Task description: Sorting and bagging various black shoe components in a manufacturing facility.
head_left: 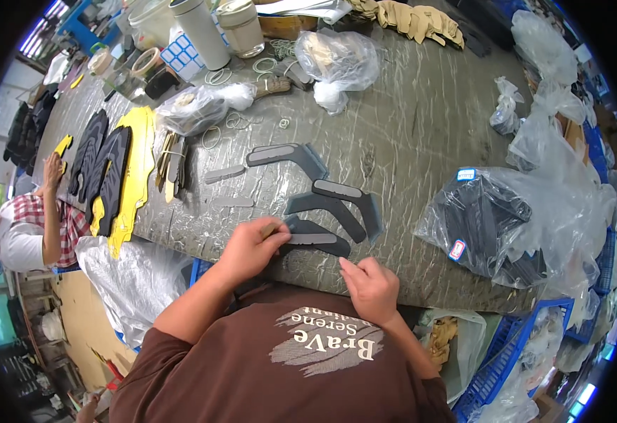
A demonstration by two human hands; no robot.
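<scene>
My left hand (250,248) is closed, its thumb and forefinger pinched at the left end of a dark curved fabric piece (338,248) with a grey strip (312,239) on it. Something small and brownish shows between those fingers, too small to name. At the piece's right end is my right hand (372,283), fingers curled and fingertips close to its lower edge; nothing shows in them. Just beyond lie more curved dark pieces (329,206), one with a grey strip (338,188). Farther off is another strip-topped piece (300,161). Two loose grey strips (225,174) rest to the left.
A banded bundle of strips (173,166), black gloves (111,176) and yellow material (139,144) lie left. A bag of dark pieces (481,222) is at right. Bottles and jars (240,32), bagged bits (336,60) and tan gloves (418,22) stand far back. Another person (29,225) is at left.
</scene>
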